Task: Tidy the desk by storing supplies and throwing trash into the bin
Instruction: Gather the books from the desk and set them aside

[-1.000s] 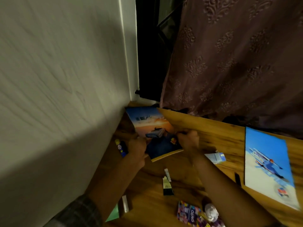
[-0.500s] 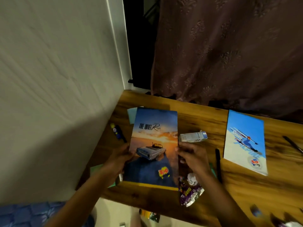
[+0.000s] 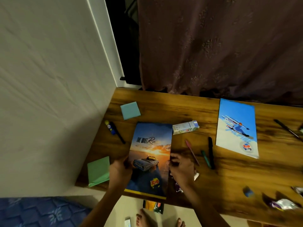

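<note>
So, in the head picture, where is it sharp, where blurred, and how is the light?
Head view: dim warm light; the car notebook reads sharply, both hands are slightly smeared; the wrappers at the lower right are motion-blurred; the wall edge bows from the wide lens.

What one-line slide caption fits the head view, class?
Left hand and right hand hold a sunset-and-car covered notebook on a cluttered wooden desk.
</note>
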### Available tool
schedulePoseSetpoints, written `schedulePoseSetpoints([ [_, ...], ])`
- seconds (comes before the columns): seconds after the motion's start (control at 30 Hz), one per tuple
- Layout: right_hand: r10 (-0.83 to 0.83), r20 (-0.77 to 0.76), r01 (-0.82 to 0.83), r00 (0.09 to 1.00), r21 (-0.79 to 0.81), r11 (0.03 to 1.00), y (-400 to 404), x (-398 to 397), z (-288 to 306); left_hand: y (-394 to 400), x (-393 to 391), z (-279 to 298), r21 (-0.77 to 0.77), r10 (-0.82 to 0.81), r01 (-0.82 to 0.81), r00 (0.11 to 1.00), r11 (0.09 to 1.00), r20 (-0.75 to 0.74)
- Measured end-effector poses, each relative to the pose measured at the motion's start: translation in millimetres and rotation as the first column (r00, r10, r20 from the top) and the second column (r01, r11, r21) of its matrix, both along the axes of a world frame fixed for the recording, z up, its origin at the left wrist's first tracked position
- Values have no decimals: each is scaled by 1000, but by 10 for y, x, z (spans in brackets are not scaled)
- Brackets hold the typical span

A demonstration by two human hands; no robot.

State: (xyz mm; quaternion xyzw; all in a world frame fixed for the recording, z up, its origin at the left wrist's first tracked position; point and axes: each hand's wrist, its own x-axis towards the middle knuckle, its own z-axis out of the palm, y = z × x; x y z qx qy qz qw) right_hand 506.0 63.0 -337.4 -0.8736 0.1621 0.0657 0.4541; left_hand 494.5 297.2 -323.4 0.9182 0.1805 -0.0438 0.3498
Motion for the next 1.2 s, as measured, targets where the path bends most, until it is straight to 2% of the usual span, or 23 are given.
schedulePoseSetpoints([
  [0.13, 26, -16, -27, 1000, -15, 1000, 15, -27, -67, -13, -65, -7, 91, -39, 35, 998, 995, 47],
  [0.23, 55, 20, -55, 998, 4, 998, 12, -76, -47, -10, -94, -53, 96, -63, 54, 993, 994, 96],
  [0.4, 78, 54, -75, 995, -64, 995, -48, -326, 110, -189, -399, 166, -235, 24, 5, 992, 972, 123],
  [0.5, 112, 35, -113, 993, 43, 993, -212, -699, 220, -294, -776, 257, -404, 122, -52, 981, 913, 150],
  [0.6, 156, -95, -137, 983, 181, 974, -428, -1146, 224, -427, -1230, 162, -525, 248, -188, 968, 830, 44],
  [0.67, 220, -223, -169, 950, 227, 959, -601, -1407, 165, -478, -1516, -70, -600, 316, -334, 938, 726, -140],
  [0.7, 264, -291, -194, 919, 248, 949, -702, -1528, 101, -488, -1645, -230, -632, 322, -427, 904, 647, -281],
  [0.77, 370, -421, -282, 828, 257, 924, -902, -1733, -7, -464, -1859, -569, -637, 306, -662, 748, 395, -589],
  [0.8, 413, -472, -328, 779, 254, 910, -1002, -1843, -84, -451, -1953, -711, -603, 299, -751, 661, 270, -689],
  [0.87, 456, -570, -406, 684, 222, 886, -1146, -1992, -227, -425, -2068, -963, -562, 307, -826, 547, 45, -779],
  [0.9, 444, -611, -413, 655, 201, 888, -1195, -2049, -327, -435, -2102, -1055, -561, 304, -826, 520, -62, -798],
  [0.97, 339, -662, -305, 668, 172, 937, -1174, -2099, -502, -430, -2111, -1136, -568, 298, -796, 501, -210, -812],
  [1.0, 255, -691, -154, 676, 207, 966, -1140, -2094, -574, -413, -2081, -1157, -565, 298, -782, 491, -262, -818],
  [1.03, 145, -733, 106, 664, 284, 953, -1083, -2080, -653, -388, -2031, -1183, -564, 297, -765, 485, -310, -822],
  [1.07, 50, -777, 406, 628, 381, 830, -1023, -2061, -732, -367, -1967, -1197, -565, 299, -750, 483, -343, -823],
  [1.1, -11, -803, 647, 596, 472, 599, -965, -2030, -823, -345, -1889, -1225, -569, 299, -735, 486, -370, -821],
  [1.13, -58, -814, 780, 579, 531, 333, -905, -1996, -913, -325, -1803, -1257, -569, 304, -724, 482, -390, -822],
  [1.17, -110, -814, 821, 570, 559, 119, -847, -1950, -992, -301, -1712, -1307, -566, 309, -715, 474, -412, -824],
  [1.2, -171, -811, 821, 559, 570, -17, -778, -1914, -1104, -269, -1617, -1371, -562, 305, -713, 473, -418, -827],
])
